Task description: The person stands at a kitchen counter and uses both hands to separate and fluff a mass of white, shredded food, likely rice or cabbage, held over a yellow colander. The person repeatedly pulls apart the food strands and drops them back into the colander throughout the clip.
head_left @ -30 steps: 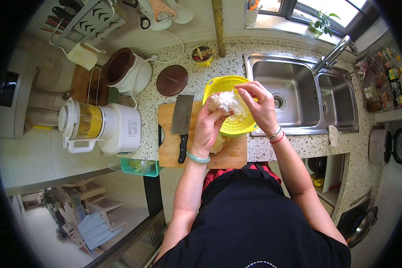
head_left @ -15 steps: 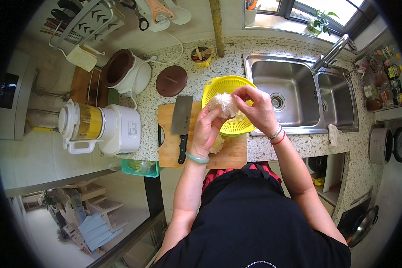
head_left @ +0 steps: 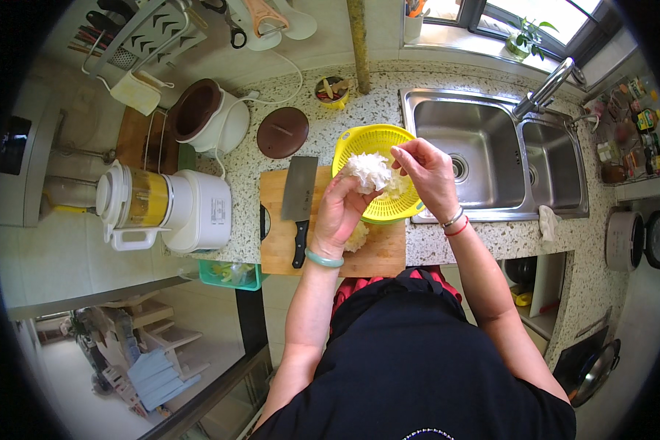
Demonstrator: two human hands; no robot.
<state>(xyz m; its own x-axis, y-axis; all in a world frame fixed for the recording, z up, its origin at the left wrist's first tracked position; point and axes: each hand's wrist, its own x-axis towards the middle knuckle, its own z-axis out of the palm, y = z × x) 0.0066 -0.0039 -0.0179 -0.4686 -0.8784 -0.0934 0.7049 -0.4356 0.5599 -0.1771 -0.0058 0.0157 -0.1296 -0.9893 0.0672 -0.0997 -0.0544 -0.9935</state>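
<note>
My left hand [head_left: 339, 213] holds up a white frilly clump [head_left: 367, 171] above the near edge of a yellow colander [head_left: 374, 139]. My right hand [head_left: 427, 172] pinches at the right side of that clump, fingers closed on a small piece of it. More white pieces lie inside the colander [head_left: 397, 187]. Another pale clump [head_left: 358, 236] rests on the wooden cutting board [head_left: 378, 253] under my left wrist. A cleaver [head_left: 299, 199] with a black handle lies on the board's left half.
A double steel sink [head_left: 484, 150] with a tap [head_left: 544, 89] is right of the colander. A white juicer [head_left: 165, 205], a ceramic pot [head_left: 205, 117] and its brown lid [head_left: 282, 132] stand on the speckled counter [head_left: 491, 238]. A green tray [head_left: 231, 273] hangs at the counter's front edge.
Both hands stay over the colander; my right hand has shifted slightly right and pulled at the clump, while the left hand turns it a little.
</note>
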